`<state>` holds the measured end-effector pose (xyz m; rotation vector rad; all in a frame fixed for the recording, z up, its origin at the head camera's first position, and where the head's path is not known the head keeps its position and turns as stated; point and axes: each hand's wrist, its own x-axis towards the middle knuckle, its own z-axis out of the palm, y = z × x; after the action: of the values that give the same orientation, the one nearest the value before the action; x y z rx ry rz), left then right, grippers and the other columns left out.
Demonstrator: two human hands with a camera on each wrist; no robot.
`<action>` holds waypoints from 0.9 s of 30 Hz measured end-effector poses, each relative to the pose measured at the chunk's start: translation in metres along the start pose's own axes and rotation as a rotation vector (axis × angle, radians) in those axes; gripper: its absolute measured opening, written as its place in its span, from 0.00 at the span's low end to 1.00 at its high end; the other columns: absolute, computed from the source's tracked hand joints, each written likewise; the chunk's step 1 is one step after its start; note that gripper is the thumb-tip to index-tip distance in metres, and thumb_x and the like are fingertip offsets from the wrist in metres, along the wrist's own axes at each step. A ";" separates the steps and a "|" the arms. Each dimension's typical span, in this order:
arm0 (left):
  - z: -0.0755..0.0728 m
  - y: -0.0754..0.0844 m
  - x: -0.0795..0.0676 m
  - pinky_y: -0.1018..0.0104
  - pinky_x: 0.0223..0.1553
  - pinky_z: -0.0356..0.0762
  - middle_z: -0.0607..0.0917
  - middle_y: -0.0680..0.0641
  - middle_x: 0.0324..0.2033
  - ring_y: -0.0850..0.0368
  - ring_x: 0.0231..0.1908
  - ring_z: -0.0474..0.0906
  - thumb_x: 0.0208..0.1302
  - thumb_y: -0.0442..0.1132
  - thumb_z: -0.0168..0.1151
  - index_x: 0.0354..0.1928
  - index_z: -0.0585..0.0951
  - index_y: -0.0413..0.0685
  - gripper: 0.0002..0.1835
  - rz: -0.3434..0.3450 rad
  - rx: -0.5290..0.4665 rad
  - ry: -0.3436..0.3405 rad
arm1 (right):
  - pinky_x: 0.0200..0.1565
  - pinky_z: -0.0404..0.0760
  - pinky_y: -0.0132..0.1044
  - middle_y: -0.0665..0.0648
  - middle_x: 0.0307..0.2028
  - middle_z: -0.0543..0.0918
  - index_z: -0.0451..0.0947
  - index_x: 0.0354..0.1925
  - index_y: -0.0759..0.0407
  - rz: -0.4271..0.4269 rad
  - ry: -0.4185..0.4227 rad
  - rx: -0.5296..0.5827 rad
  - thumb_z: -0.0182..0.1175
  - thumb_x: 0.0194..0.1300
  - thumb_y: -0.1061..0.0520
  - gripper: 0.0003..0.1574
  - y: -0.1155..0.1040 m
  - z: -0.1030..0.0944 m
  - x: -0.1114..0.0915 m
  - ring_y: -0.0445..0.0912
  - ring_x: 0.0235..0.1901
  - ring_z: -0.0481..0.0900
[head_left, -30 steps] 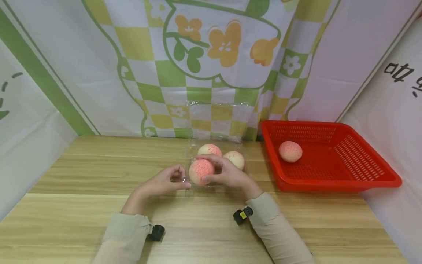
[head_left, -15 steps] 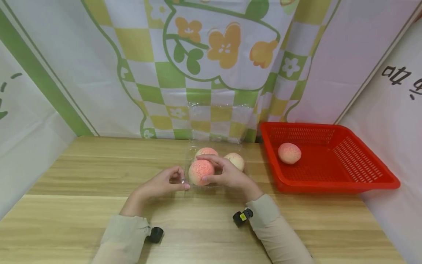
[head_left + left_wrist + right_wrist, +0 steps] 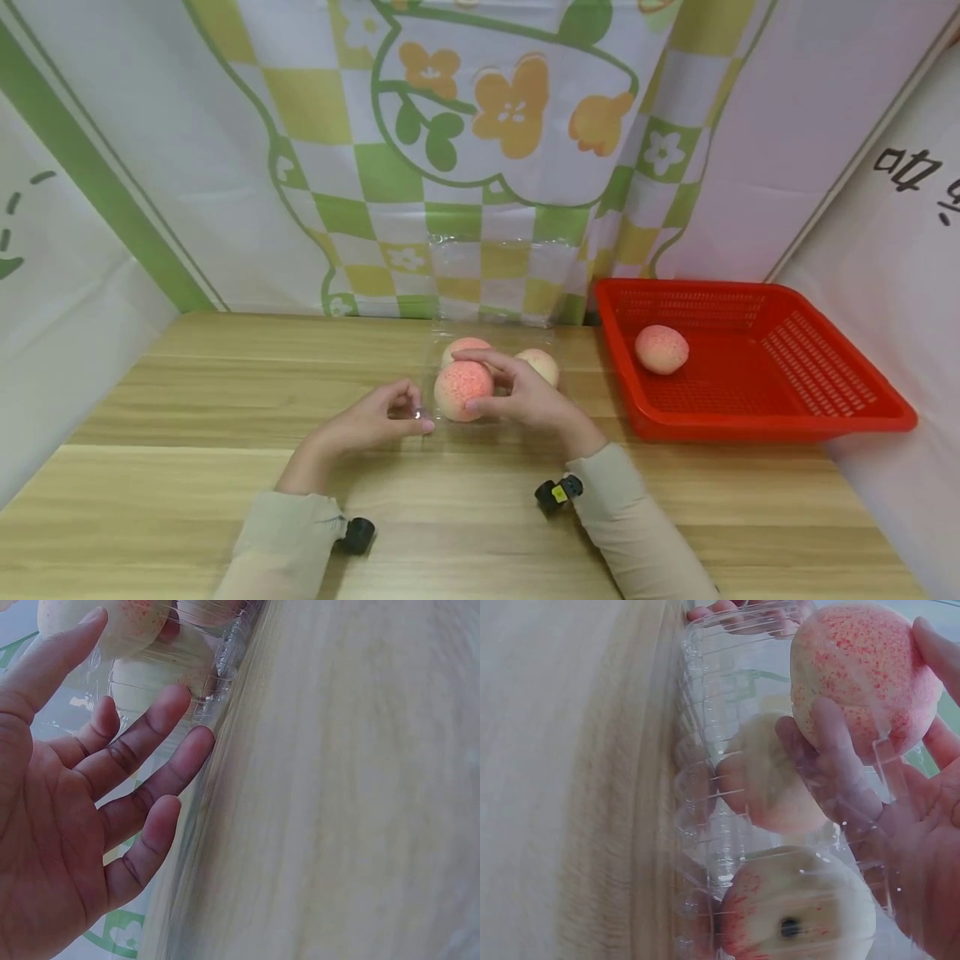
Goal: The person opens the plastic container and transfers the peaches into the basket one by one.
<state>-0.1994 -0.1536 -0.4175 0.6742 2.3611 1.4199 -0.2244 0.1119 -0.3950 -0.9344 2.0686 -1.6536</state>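
My right hand grips a pink-and-cream peach over the front of a clear plastic box, thumb at the near side and fingers behind. Two more peaches lie inside the box: a pink one at the back, partly hidden, and a paler one to the right. In the right wrist view, a peach shows a dark stem hollow through the plastic. My left hand holds the box's left front edge between thumb and bent fingers. The box's clear lid stands raised at the back.
A red plastic basket stands to the right with one peach inside, near its left wall. The wooden table carries everything. A patterned curtain hangs right behind the box.
The back peach has shifted left in the box and shows less behind the held one. Both hands keep nearly the same place and hold.
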 end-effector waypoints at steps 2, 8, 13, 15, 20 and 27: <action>0.000 0.000 0.000 0.57 0.50 0.74 0.80 0.48 0.35 0.55 0.42 0.78 0.64 0.43 0.68 0.41 0.70 0.41 0.18 -0.006 -0.003 0.003 | 0.49 0.83 0.42 0.60 0.71 0.66 0.65 0.71 0.56 -0.003 0.008 -0.004 0.68 0.61 0.66 0.43 -0.001 0.000 0.000 0.55 0.57 0.77; 0.000 -0.001 0.000 0.57 0.50 0.74 0.80 0.48 0.34 0.54 0.41 0.78 0.64 0.43 0.69 0.41 0.70 0.41 0.17 -0.016 0.000 0.011 | 0.48 0.83 0.42 0.60 0.71 0.66 0.66 0.70 0.55 0.002 0.033 -0.022 0.69 0.60 0.66 0.42 -0.005 -0.002 -0.001 0.57 0.58 0.77; 0.000 -0.001 0.000 0.58 0.49 0.74 0.79 0.48 0.34 0.54 0.41 0.77 0.64 0.43 0.69 0.40 0.70 0.41 0.18 -0.019 -0.004 0.009 | 0.51 0.82 0.43 0.59 0.69 0.70 0.66 0.70 0.56 0.008 0.046 -0.015 0.69 0.60 0.66 0.42 -0.007 -0.003 -0.003 0.56 0.58 0.77; 0.000 -0.001 0.001 0.58 0.49 0.74 0.80 0.48 0.34 0.54 0.41 0.78 0.64 0.43 0.69 0.40 0.70 0.41 0.18 -0.013 -0.008 0.004 | 0.53 0.80 0.47 0.59 0.67 0.72 0.67 0.70 0.56 0.000 0.062 -0.026 0.69 0.59 0.66 0.42 -0.008 -0.005 -0.004 0.57 0.58 0.77; 0.000 -0.001 0.001 0.57 0.49 0.74 0.79 0.48 0.34 0.54 0.40 0.77 0.64 0.42 0.68 0.40 0.70 0.41 0.17 0.002 -0.020 -0.006 | 0.60 0.74 0.53 0.59 0.65 0.75 0.70 0.68 0.54 -0.045 0.114 -0.106 0.71 0.58 0.65 0.41 -0.010 -0.011 -0.005 0.57 0.59 0.77; 0.000 -0.002 0.000 0.60 0.47 0.74 0.78 0.49 0.33 0.54 0.38 0.75 0.64 0.41 0.68 0.39 0.69 0.40 0.17 0.001 -0.029 0.003 | 0.55 0.77 0.46 0.60 0.65 0.74 0.68 0.69 0.58 -0.066 0.127 -0.043 0.68 0.58 0.68 0.41 -0.015 -0.019 -0.008 0.57 0.58 0.75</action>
<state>-0.1998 -0.1541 -0.4193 0.6664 2.3381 1.4540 -0.2261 0.1295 -0.3762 -0.9434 2.1855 -1.7505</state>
